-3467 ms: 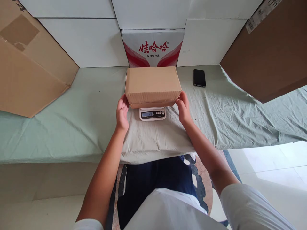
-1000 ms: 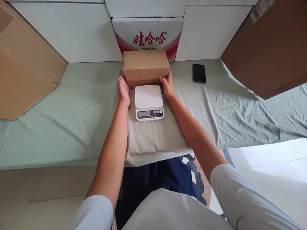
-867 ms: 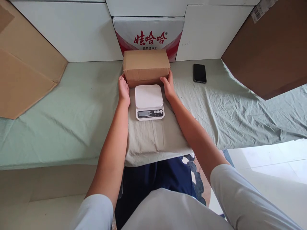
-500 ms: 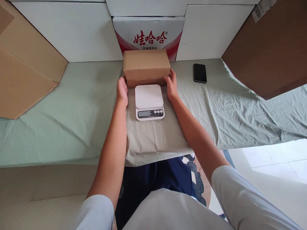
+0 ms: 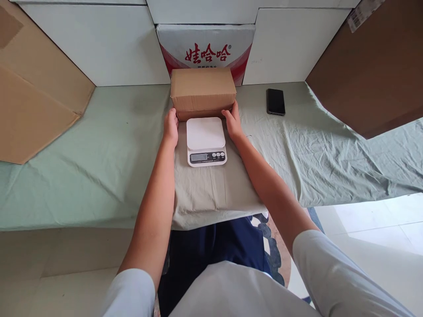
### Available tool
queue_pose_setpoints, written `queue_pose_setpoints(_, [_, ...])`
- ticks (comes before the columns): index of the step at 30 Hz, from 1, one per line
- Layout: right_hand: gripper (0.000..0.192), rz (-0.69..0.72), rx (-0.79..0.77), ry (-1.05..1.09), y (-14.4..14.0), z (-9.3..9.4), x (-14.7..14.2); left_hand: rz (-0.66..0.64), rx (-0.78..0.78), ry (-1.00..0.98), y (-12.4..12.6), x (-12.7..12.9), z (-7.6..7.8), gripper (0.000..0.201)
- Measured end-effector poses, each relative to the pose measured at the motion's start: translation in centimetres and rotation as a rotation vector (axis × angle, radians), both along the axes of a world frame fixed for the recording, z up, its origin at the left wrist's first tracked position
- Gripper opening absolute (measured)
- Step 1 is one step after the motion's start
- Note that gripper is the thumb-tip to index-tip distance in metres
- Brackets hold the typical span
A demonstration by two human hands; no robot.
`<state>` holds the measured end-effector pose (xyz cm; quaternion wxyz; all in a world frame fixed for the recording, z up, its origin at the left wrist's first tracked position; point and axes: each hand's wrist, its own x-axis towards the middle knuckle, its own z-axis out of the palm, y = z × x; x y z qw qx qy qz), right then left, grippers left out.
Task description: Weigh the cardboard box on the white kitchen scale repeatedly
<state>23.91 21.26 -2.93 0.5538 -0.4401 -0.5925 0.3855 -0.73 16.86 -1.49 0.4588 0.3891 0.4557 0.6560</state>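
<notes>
A closed brown cardboard box (image 5: pixel 203 83) stands at the back of the cloth-covered table, in front of a white and red carton. My left hand (image 5: pixel 171 127) is against its lower left corner, fingers partly hidden. At the lower right corner my right hand (image 5: pixel 233 121) grips it, the thumb on the front face and the fingers around the side. Between my forearms, just in front of the box, lies a white digital kitchen scale (image 5: pixel 206 141) with a small display and round buttons. Its weighing plate is bare.
A black phone (image 5: pixel 275 101) lies to the right of the box. Large cardboard panels flank the table at left (image 5: pixel 39 88) and right (image 5: pixel 370 70). Behind stands the white and red carton (image 5: pixel 205 37) with red lettering, among white panels. Green cloth (image 5: pixel 99 154) covers the table.
Both hands have shifted slightly at the box's lower corners, the right thumb moving further inward across the front. The box has barely moved, and the scale and phone stay put.
</notes>
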Motion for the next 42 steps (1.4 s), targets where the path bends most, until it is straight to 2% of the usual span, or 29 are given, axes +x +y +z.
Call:
queue_pose_setpoints(5, [0.082, 0.033, 0.072, -0.017, 0.2, -0.1, 0.0, 0.003, 0.012, 0.026, -0.5, -0.3, 0.6, 0.05])
queue_pose_setpoints(8, [0.084, 0.047, 0.134, -0.014, 0.2, 0.5, 0.0, 0.037, 0.036, 0.048, -0.9, -0.3, 1.4, 0.053])
queue_pose_setpoints(14, [0.083, 0.072, 0.201, -0.011, -2.1, 4.0, -0.3, 0.001, 0.164, 0.093, -2.4, -0.2, 3.6, 0.051])
queue_pose_setpoints(18, [0.082, 0.098, 0.207, -0.045, -5.6, 6.5, 0.1, 0.009, 0.208, 0.101, -5.4, -0.1, 4.9, 0.044])
queue_pose_setpoints(22, [0.076, 0.131, 0.222, -0.049, -10.6, 7.0, 1.1, -0.013, 0.17, 0.119, -10.9, -0.1, 5.6, 0.05])
queue_pose_setpoints(25, [0.072, 0.141, 0.184, -0.05, -14.5, 6.4, 1.9, -0.056, 0.175, 0.125, -14.9, -0.1, 5.3, 0.054])
queue_pose_setpoints(28, [0.069, 0.122, 0.147, -0.033, -17.2, 5.5, 2.4, -0.059, 0.148, 0.11, -16.9, 0.4, 4.2, 0.058])
queue_pose_setpoints(34, [0.076, 0.012, 0.193, -0.07, -18.3, 3.8, 2.4, -0.067, 0.093, 0.076, -16.3, 1.4, 2.5, 0.065])
queue_pose_setpoints(42, [0.082, 0.021, 0.211, -0.098, -17.5, 3.6, 2.1, -0.061, 0.088, 0.084, -15.9, 1.2, 2.2, 0.071])
